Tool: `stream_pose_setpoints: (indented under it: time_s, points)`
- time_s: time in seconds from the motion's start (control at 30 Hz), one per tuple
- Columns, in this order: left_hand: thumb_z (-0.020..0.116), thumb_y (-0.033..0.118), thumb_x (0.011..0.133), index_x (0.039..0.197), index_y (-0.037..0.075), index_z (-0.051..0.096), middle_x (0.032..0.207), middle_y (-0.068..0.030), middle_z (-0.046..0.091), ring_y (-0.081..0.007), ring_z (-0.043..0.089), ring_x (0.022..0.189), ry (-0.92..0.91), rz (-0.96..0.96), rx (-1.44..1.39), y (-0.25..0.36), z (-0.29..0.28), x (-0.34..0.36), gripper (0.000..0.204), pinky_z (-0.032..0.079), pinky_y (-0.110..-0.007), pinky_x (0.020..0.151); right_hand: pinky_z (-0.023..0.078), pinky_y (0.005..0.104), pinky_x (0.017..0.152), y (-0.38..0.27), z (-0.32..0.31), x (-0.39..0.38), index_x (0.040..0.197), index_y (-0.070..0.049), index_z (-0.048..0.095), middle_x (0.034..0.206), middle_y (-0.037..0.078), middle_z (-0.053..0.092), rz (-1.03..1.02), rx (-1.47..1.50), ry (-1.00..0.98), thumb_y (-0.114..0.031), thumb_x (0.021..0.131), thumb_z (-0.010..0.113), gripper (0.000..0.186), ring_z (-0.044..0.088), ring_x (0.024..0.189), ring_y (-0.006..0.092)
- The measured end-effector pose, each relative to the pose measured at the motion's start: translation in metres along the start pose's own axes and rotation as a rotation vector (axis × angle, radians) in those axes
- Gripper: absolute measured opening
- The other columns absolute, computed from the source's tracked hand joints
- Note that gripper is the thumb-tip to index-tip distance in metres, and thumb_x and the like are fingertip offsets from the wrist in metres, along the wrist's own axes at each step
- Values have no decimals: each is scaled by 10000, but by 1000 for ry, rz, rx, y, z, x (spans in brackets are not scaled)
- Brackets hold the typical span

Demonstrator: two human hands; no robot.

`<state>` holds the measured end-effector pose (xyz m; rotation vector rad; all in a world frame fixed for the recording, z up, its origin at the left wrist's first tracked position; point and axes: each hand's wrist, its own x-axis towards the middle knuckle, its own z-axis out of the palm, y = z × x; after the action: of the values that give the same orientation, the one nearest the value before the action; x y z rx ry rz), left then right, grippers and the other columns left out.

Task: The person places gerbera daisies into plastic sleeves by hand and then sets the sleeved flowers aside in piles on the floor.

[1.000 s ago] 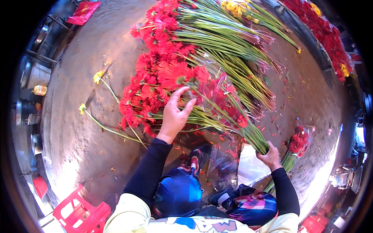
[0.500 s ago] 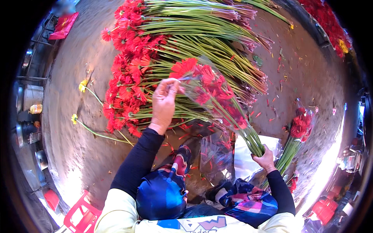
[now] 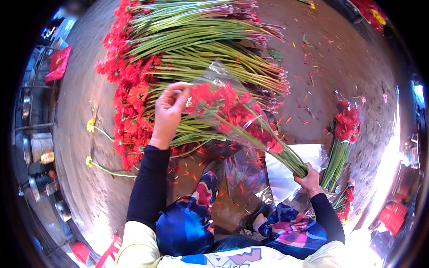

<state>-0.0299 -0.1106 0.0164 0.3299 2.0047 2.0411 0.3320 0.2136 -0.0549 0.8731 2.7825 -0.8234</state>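
A bunch of red gerberas [image 3: 250, 120] slants across the middle, its heads inside a clear plastic sleeve [image 3: 218, 73]. My right hand [image 3: 309, 180] is wrapped round the lower stems. At the upper left of the bunch, my left hand [image 3: 170, 107] pinches the edge of the sleeve between thumb and fingers, beside the flower heads. Behind them a large pile of loose red gerberas [image 3: 129, 96] lies on the ground, heads to the left and green stems to the right.
Finished-looking sleeved bunches [image 3: 346, 127] lie at the right. A stack of clear sleeves [image 3: 286, 172] is on the ground near my knees. Two yellow gerberas [image 3: 90, 125] lie at the left, with scattered red petals about. A red plastic chair [image 3: 109, 254] stands at the lower left.
My left hand has moved left with the sleeve edge, and the sleeve now covers more of the flower heads. My right hand keeps its hold on the stems. The view has shifted rightward.
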Motion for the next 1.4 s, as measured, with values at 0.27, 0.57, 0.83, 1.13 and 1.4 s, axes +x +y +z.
stream_pose_setpoints:
  time_s: [0.27, 0.57, 0.83, 1.13, 1.4]
  points:
    - [665, 126, 854, 963, 43, 672, 801, 39, 624, -9, 519, 690, -186, -199, -74, 25, 44, 27, 137, 407, -165, 610, 517, 357, 667, 28, 2, -24, 900, -99, 592, 774, 108, 653, 140, 66, 253, -297, 611, 809, 412, 654, 728, 294]
    - [646, 157, 878, 902, 88, 622, 679, 70, 519, 0, 398, 555, 37, 95, -53, 26, 107, 116, 77, 283, -162, 478, 520, 372, 700, 70, -7, -64, 950, -126, 601, 790, 115, 667, 366, 196, 257, -382, 617, 780, 457, 664, 763, 292]
    - [595, 125, 900, 895, 60, 597, 676, 66, 491, -11, 441, 593, -722, -109, 214, -38, 291, 0, 66, 344, -173, 516, 525, 374, 735, 174, -56, -78, 1037, -41, 589, 856, 157, 673, 610, 132, 706, -354, 620, 788, 558, 667, 778, 290]
    - [596, 207, 886, 962, 23, 589, 614, -28, 568, -75, 544, 547, -962, -453, 557, -154, 304, -143, 199, 421, -247, 518, 499, 339, 713, 103, 37, -56, 901, -88, 665, 845, 82, 626, 5, 548, 101, -200, 789, 653, 159, 615, 783, 252]
    - [574, 164, 896, 938, 20, 579, 678, -1, 570, -71, 542, 580, -915, -609, 580, -177, 246, -178, 149, 417, -228, 526, 462, 406, 763, 90, 157, -60, 927, -71, 583, 909, 123, 592, 158, 492, -2, -267, 807, 625, 233, 587, 883, 316]
